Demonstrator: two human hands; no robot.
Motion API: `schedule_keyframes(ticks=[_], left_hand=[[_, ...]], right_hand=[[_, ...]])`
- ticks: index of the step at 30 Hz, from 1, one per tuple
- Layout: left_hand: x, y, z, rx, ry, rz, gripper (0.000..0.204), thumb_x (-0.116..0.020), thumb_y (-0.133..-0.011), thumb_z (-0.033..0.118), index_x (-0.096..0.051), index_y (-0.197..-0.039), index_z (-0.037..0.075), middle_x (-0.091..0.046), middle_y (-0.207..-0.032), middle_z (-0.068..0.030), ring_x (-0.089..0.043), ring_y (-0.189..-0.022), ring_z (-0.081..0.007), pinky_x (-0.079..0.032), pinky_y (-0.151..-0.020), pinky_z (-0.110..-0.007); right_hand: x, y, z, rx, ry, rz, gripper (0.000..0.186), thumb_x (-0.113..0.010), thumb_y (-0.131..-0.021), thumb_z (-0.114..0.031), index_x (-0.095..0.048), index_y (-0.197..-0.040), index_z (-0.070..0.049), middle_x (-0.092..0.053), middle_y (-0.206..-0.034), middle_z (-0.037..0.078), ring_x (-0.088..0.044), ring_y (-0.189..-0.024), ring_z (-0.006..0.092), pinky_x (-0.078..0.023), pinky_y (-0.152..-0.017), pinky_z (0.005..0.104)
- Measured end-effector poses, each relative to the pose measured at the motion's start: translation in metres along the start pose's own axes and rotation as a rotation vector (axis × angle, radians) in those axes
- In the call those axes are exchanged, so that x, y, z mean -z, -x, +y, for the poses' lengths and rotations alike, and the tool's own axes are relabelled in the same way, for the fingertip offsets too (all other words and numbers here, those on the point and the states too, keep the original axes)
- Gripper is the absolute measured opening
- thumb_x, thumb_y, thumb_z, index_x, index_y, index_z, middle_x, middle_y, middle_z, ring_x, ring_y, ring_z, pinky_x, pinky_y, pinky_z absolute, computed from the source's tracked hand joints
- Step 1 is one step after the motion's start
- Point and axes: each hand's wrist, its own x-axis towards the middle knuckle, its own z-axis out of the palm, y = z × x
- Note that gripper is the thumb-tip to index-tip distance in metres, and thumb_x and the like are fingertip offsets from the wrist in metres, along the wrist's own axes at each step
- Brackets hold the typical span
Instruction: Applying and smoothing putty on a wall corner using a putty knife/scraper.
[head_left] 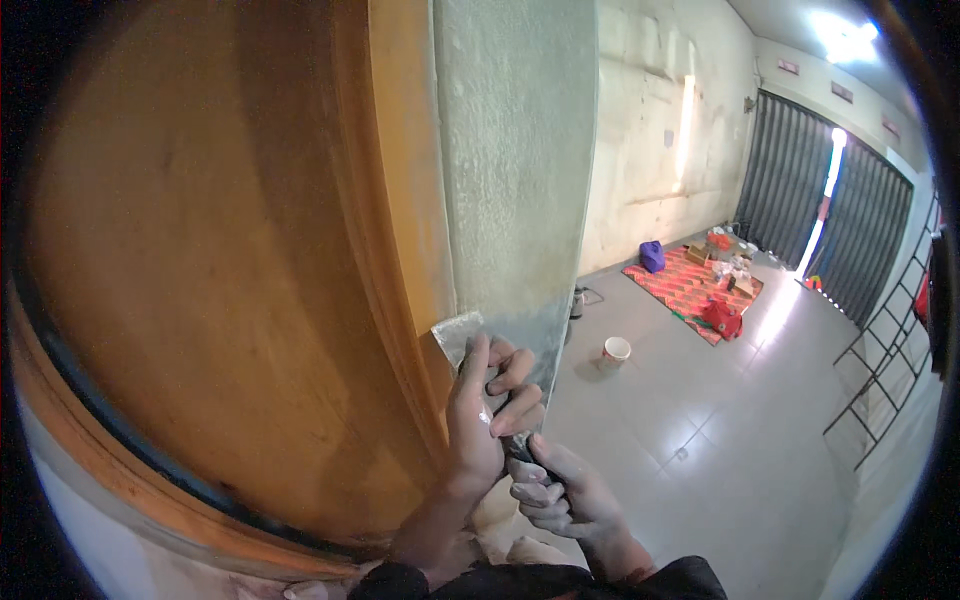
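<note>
A scraper with a flat, whitish blade [457, 335] lies against the edge between the brown door frame [405, 200] and the pale grey-white wall strip [515, 170]. My left hand [495, 400] is closed about it just below the blade, fingers curled. Lower and to the right, my right hand [562, 490] is wrapped round a dark handle [519, 447], which looks to be the same scraper's; the hands hide the join. Pale dust coats the fingers of both hands. The wall's lower part, beside my left hand, has a darker grey patch.
A large wooden door panel [190, 250] fills the left. On the grey tiled floor [680, 420] stands a white bucket [616, 350]. Farther off, a red patterned mat [670, 285] holds bags and boxes. A dark metal frame [880, 350] leans at the right, near folding shutters [785, 170].
</note>
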Motion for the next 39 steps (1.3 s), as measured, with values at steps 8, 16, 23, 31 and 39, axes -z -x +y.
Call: schedule_keyframes(ticks=[8, 16, 23, 31, 39], left_hand=[[-0.001, -0.015, 0.009, -0.040, -0.131, -0.038, 0.030, -0.034, -0.098, 0.039, -0.036, -0.077, 0.017, -0.025, -0.059, 0.0077, -0.020, -0.035, -0.0011, -0.015, -0.034, -0.018], [0.013, -0.004, 0.000, -0.064, -0.165, 0.019, 0.030, -0.038, -0.096, 0.040, -0.040, -0.078, 0.016, -0.024, -0.058, 0.0077, -0.020, -0.037, -0.0009, -0.016, -0.035, -0.018], [0.009, 0.009, -0.007, -0.071, -0.222, 0.119, 0.032, -0.039, -0.096, 0.040, -0.038, -0.076, 0.015, -0.025, -0.058, 0.0070, -0.020, -0.039, -0.0026, -0.016, -0.037, -0.019], [0.004, 0.004, -0.003, -0.089, -0.208, 0.112, 0.032, -0.040, -0.096, 0.037, -0.036, -0.073, 0.015, -0.025, -0.058, 0.0070, -0.021, -0.038, -0.0021, -0.016, -0.036, -0.019], [-0.006, -0.014, 0.011, -0.101, -0.327, 0.065, 0.032, -0.042, -0.094, 0.033, -0.034, -0.070, 0.014, -0.025, -0.056, 0.0061, -0.023, -0.039, -0.0036, -0.018, -0.037, -0.020]], right_hand=[[0.005, -0.014, -0.007, 0.045, 0.106, -0.019, 0.037, -0.039, -0.094, -0.045, -0.040, -0.073, -0.014, -0.030, -0.056, -0.007, -0.019, -0.040, 0.0022, -0.014, -0.034, 0.0177], [0.011, -0.012, 0.003, 0.017, 0.037, 0.026, 0.039, -0.039, -0.095, -0.045, -0.041, -0.073, -0.012, -0.030, -0.054, -0.007, -0.022, -0.038, 0.0015, -0.016, -0.032, 0.0158], [0.009, -0.002, 0.011, -0.014, -0.019, 0.073, 0.039, -0.039, -0.095, -0.044, -0.041, -0.073, -0.012, -0.030, -0.052, -0.007, -0.020, -0.036, 0.0010, -0.016, -0.030, 0.0152], [0.007, -0.003, 0.006, 0.008, -0.023, 0.036, 0.039, -0.038, -0.095, -0.042, -0.042, -0.073, -0.011, -0.032, -0.053, -0.007, -0.020, -0.036, 0.0008, -0.015, -0.030, 0.0156], [-0.005, -0.015, -0.009, 0.079, 0.083, 0.028, 0.039, -0.038, -0.095, -0.044, -0.040, -0.072, -0.012, -0.030, -0.052, -0.007, -0.020, -0.036, 0.0008, -0.015, -0.030, 0.0160]])
